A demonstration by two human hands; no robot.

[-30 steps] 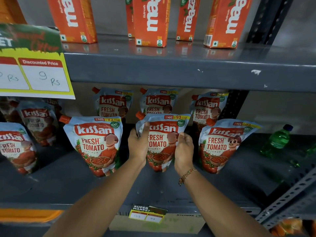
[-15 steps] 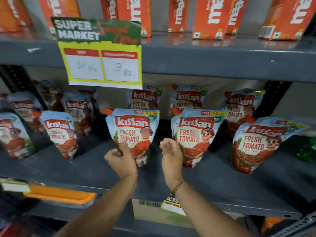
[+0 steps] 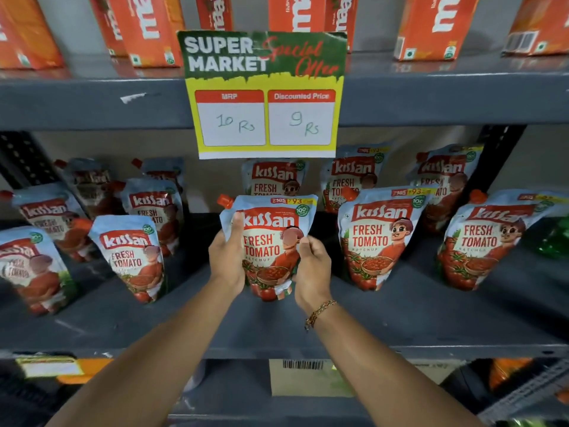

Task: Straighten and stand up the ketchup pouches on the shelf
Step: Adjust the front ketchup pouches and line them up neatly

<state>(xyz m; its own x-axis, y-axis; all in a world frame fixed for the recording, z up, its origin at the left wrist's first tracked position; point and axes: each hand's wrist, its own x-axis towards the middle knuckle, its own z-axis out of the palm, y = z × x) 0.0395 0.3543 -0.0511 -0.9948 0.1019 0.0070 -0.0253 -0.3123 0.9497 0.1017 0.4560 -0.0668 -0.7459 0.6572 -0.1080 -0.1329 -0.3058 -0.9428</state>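
Both hands now moved onto one ketchup pouch (image 3: 271, 241), left grip (image 3: 226, 260) and right grip (image 3: 311, 269) grasping it, eleven pouches visible.

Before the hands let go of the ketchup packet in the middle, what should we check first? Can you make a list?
1. Both hands on the packet: left hand and right hand grip the middle pouch by its sides. Ok.
2. Label faces front. Ok.
3. Standing straight: roughly upright. Ok.
4. Bottom flat on the shelf: cannot tell.
5. Clear of the right neighbour pouch: gap visible. Ok.
6. Left front pouch straight: it leans. Not ok.
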